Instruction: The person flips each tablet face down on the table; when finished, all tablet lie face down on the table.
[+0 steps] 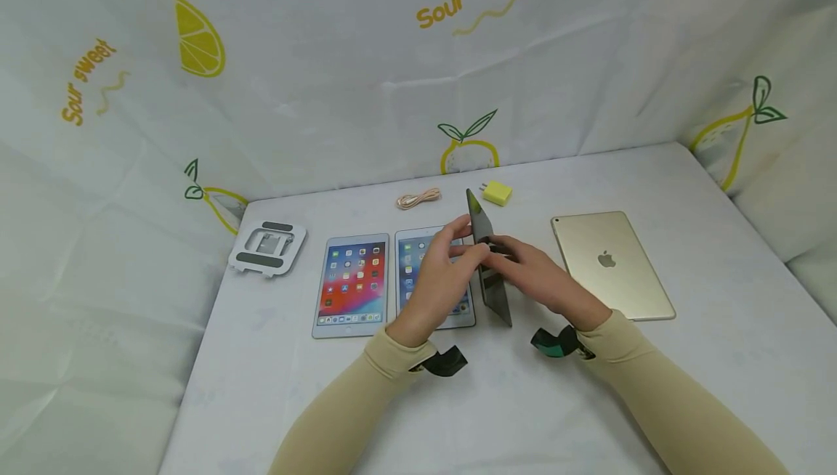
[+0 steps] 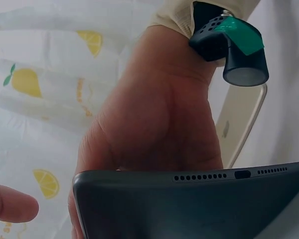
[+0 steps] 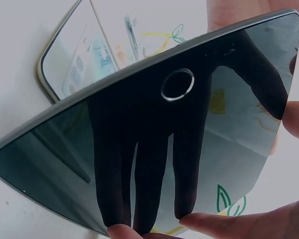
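A dark grey tablet stands on edge between the hands, its black screen facing right. My left hand holds it from the left, with its thumb at the top edge. My right hand grips it from the other side. In the right wrist view, right-hand fingertips touch the glossy screen near its edge, and a round home button shows. The left wrist view shows the tablet's back, with speaker holes and a port along one side, and the right hand beyond it. Some fingers are hidden behind the tablet.
Two white tablets with lit screens, one at left and one partly under my left hand, lie flat. A gold tablet lies face down at right. A white folded stand, a coiled cable and a yellow charger lie farther out.
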Demonstrator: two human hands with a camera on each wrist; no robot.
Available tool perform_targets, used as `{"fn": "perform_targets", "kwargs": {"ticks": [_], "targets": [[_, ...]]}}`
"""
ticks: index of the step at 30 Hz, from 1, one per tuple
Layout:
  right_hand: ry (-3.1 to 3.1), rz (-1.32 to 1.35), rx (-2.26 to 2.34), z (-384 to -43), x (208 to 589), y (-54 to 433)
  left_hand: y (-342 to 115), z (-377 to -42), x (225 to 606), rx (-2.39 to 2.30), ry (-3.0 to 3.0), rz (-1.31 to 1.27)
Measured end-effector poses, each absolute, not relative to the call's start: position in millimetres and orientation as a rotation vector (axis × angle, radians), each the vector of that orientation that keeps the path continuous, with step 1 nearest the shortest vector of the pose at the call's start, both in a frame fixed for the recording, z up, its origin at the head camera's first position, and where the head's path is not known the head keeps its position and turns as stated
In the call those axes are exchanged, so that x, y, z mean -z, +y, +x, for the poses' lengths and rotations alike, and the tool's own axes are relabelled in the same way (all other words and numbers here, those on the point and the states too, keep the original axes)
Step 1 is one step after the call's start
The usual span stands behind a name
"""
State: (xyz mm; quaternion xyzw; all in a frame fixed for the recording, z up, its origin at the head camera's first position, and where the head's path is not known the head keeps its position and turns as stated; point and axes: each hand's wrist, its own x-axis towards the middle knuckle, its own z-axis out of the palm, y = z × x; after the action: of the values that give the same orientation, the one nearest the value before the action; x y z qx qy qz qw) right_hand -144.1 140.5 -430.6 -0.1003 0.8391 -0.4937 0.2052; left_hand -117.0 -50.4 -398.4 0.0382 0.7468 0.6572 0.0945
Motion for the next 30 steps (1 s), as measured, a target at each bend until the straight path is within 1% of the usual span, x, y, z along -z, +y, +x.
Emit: {"fn": "perform_targets", "kwargs": {"ticks": [12,21,30], "targets": [[2.158,-0.334,1.569,-147,433,144,-50,-115,397,-1.939,2.238,0.143],[2.119,-0.348,1.605,-147,432,145,-49,-114,397,-1.930,2.242,0.174],[2.136,-0.374,1.609,-147,420,156,-45,-117,405,-1.920,2.172,0.143]]}}
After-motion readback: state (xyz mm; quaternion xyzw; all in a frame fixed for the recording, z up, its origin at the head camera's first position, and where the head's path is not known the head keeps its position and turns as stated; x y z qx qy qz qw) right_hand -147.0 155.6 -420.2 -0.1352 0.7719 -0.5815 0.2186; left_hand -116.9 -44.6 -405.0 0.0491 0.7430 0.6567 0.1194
